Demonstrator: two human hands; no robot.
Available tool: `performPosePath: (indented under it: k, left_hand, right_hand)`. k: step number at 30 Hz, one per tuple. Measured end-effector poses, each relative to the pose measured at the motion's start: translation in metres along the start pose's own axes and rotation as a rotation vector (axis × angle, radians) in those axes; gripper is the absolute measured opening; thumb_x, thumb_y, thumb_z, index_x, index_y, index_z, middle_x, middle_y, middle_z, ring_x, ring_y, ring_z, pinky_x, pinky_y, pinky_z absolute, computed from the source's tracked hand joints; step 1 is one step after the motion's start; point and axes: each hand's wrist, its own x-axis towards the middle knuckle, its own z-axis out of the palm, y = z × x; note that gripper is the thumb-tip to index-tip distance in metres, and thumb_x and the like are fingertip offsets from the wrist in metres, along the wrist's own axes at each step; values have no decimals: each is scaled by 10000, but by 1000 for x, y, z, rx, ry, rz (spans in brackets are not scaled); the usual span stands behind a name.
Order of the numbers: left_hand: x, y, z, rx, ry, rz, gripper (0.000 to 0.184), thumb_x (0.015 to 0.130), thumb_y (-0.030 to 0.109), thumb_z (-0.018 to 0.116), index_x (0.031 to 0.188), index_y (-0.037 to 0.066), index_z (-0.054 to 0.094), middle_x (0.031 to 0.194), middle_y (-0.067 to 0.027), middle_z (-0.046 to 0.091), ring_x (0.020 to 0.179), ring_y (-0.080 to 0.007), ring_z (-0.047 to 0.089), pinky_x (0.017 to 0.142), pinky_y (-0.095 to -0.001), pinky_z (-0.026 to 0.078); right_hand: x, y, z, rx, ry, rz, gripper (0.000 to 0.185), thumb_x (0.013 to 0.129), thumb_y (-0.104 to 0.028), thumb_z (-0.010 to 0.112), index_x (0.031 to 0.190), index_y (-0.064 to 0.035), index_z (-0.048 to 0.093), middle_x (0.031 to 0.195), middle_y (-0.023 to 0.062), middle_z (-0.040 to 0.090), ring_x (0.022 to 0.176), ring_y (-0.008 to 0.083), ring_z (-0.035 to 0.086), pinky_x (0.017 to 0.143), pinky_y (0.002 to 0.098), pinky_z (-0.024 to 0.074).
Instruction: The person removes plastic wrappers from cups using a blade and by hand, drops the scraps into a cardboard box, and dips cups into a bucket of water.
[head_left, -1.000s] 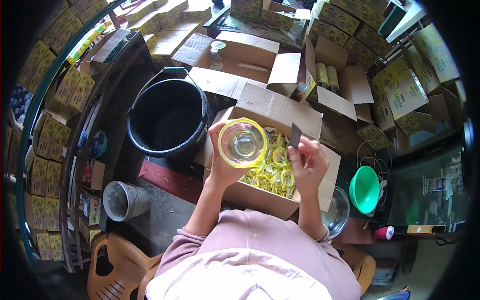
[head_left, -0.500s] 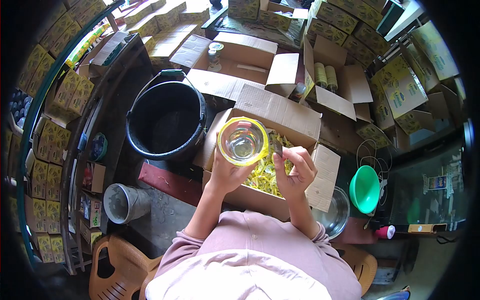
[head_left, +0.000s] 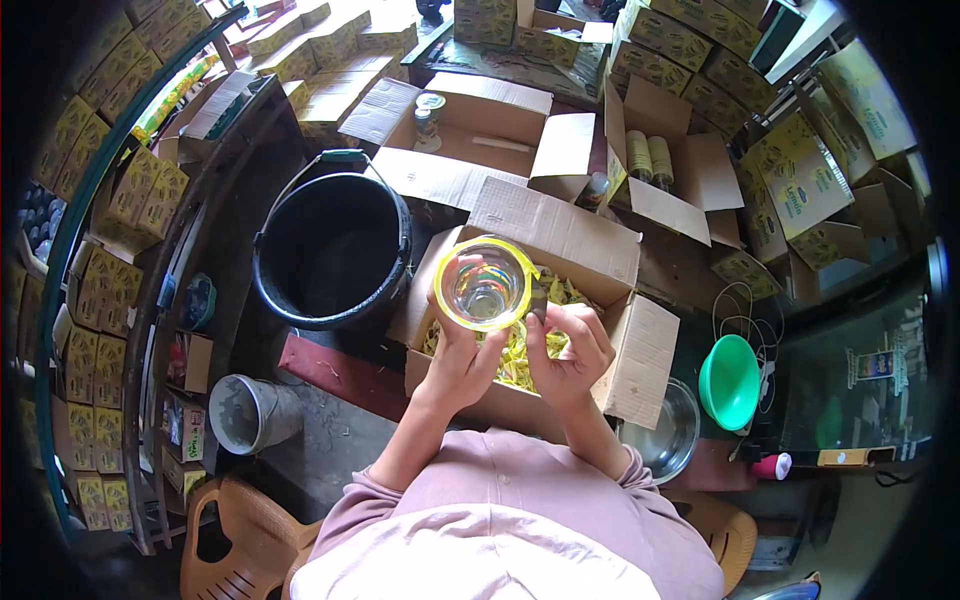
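My left hand (head_left: 455,368) is wrapped round a clear plastic jar (head_left: 484,296), its mouth facing up toward me. A yellow band (head_left: 441,272) runs round the jar's rim. In my right hand (head_left: 572,352), thumb and fingers pinch a small dark flat blade (head_left: 537,299). The blade sits against the right side of the rim, where a bit of yellow sticks out. Below both hands, an open cardboard box (head_left: 555,222) holds many yellow plastic scraps (head_left: 516,366).
A black bucket (head_left: 335,315) stands left of the box, a grey bucket (head_left: 235,415) below it. Another open carton (head_left: 455,180) lies beyond, with jars inside. At right are a green bowl (head_left: 733,382) and a metal basin (head_left: 682,440). Plastic chairs (head_left: 240,530) flank me.
Both hands have shifted slightly left and my right hand is a little lower. The blade has moved left and down along the jar's rim.
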Motion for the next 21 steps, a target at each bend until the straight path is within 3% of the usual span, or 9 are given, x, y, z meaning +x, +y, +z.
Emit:
performPosePath:
  k: [1, 4, 9, 13, 21]
  left_hand:
    - [1, 1, -1, 57, -26, -3, 807, 731, 3, 606, 1308, -3, 43, 1275, -214, 296, 1160, -302, 396, 997, -401, 292]
    - [1, -2, 6, -173, 79, -4, 751, 727, 5, 626, 1262, 3, 99, 1253, -207, 315, 1151, -297, 404, 988, -390, 307]
    - [8, 8, 0, 89, 17, 8, 733, 724, 13, 651, 1229, 9, 119, 1210, -193, 350, 1133, -286, 420, 951, -369, 352]
    - [5, 3, 8, -83, 77, 0, 724, 728, 19, 650, 1245, -6, 144, 1205, -186, 357, 1130, -281, 422, 953, -367, 347]
    - [1, -3, 8, -42, 12, -59, 699, 732, 33, 649, 1276, -27, 215, 1204, -172, 360, 1130, -273, 422, 958, -363, 344]
  right_hand:
    - [0, 1, 1, 2, 5, 2, 179, 680, 51, 669, 843, -14, 633, 690, 65, 585, 561, 127, 559, 512, 230, 455]
    - [0, 1, -1, -8, -18, 20, 203, 689, 57, 667, 871, 2, 595, 698, 75, 544, 588, 139, 519, 530, 244, 408]
    - [3, 1, 0, -41, 1, 12, 190, 683, 47, 673, 855, -13, 622, 683, 65, 564, 561, 126, 540, 506, 230, 436]
    - [2, 0, 2, -69, 35, 12, 184, 676, 48, 676, 842, -20, 635, 673, 60, 575, 548, 121, 550, 491, 226, 448]
    - [2, 4, 4, -148, 11, -13, 210, 658, 67, 673, 846, -19, 636, 674, 67, 574, 567, 159, 547, 517, 253, 449]
